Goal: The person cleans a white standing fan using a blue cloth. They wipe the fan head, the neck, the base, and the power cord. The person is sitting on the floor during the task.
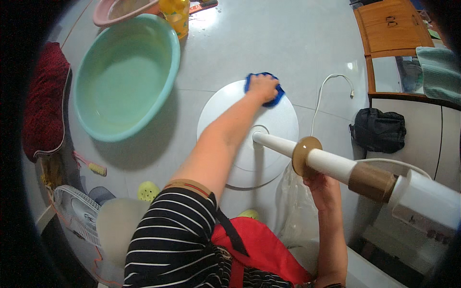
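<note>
My left hand is pressed down on a blue cloth, fingers closed over it, at the far edge of a round white fan base. From the base's centre a white pole leans toward the right and up at me. It carries a brown disc-shaped collar and ends in a white housing with small knobs. My right hand grips the pole from below, just past the collar; the pole hides part of its fingers.
A large green basin of water stands at left, beside a pink basin and a yellow container. A brush and a white fan grille lie nearer. At right are a white cable, a black bag and a wooden cabinet.
</note>
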A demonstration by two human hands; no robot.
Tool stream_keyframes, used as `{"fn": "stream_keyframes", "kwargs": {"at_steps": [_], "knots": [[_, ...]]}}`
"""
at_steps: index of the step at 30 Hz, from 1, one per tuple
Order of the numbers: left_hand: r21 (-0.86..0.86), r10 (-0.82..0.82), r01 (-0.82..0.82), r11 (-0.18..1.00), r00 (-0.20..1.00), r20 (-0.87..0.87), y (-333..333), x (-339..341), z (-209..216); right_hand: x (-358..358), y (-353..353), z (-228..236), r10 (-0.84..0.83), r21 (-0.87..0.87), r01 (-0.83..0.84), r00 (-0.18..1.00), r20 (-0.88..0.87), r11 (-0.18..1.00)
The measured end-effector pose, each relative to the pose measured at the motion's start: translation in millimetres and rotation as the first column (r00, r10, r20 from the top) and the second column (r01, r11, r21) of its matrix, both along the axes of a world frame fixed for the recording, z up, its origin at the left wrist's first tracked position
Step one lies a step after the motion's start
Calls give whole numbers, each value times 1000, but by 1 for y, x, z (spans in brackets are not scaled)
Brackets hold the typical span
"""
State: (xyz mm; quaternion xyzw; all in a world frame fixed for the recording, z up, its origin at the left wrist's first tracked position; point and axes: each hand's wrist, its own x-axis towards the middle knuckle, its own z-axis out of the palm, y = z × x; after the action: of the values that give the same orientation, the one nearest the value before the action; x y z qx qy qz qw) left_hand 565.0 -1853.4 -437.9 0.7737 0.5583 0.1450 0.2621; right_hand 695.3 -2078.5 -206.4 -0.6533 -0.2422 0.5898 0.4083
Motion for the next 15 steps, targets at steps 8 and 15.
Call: {"fn": "stream_keyframes", "kwargs": {"at_steps": [8, 15], "knots": [[294, 327, -335, 895, 942, 76, -52, -59, -17, 0, 7, 2, 7, -64, -7, 1000, -8, 998], [221, -384, 391, 893, 920, -75, -28, 49, -11, -3, 3, 2, 47, -130, -34, 994, 97, 991]]}}
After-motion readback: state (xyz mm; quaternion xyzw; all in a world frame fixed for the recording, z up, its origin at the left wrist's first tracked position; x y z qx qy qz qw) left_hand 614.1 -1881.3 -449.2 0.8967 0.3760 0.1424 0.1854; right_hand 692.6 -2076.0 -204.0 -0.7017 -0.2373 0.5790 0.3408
